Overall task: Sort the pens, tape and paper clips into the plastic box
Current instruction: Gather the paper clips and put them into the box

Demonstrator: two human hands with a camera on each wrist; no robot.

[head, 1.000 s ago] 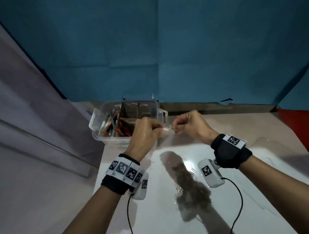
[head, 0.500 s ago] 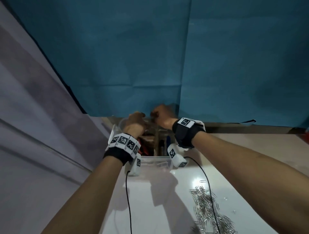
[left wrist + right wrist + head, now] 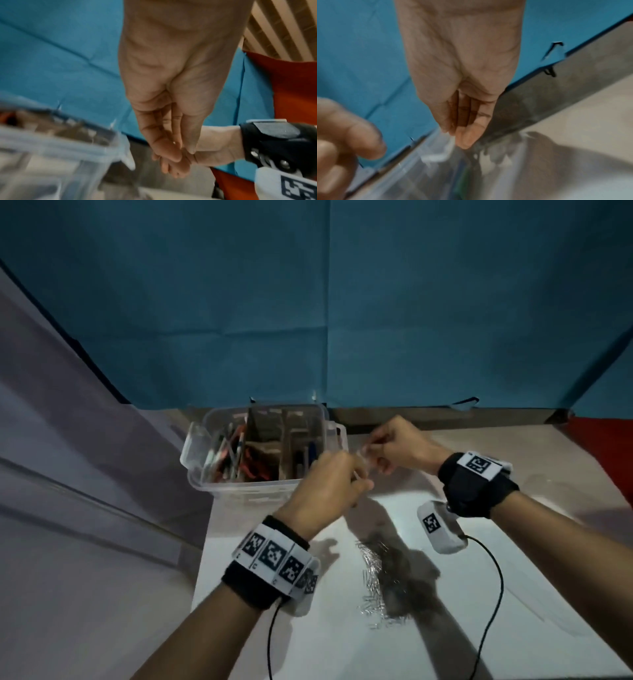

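Paper clips [image 3: 376, 587]: one loose heap, too many and too small to count, on the white table [image 3: 534, 628] nearer its front edge, just right of the left forearm; bare table shows to the right of the heap as far as the right edge.
Cables: two black ones, one trailing from each wrist unit toward the front edge.
Left hand [image 3: 325, 491]: raised beside the near right corner of the plastic box [image 3: 195, 450], fingers [image 3: 164, 152] curled with the tips pressed together; something thin seems pinched there, but blur hides what it is.
Right hand [image 3: 400, 445]: just beyond and right of the left one, their fingertips nearly meeting; thumb and fingers [image 3: 465, 136] drawn together on a small clear object, blurred, which I cannot name.
Plastic box: one clear box at the back left corner of the table, its left wall at the table's left edge, its far wall against the blue backdrop [image 3: 445, 320].
Pens [image 3: 233, 453]: a bundle leaning in the box's left compartment, red and dark, not countable; a few dark blue ones upright in a right compartment.
Dividers [image 3: 270, 433]: brown card walls splitting the box into several compartments.
Open room: the back right of the table lies bare up to a red panel [image 3: 603, 446].
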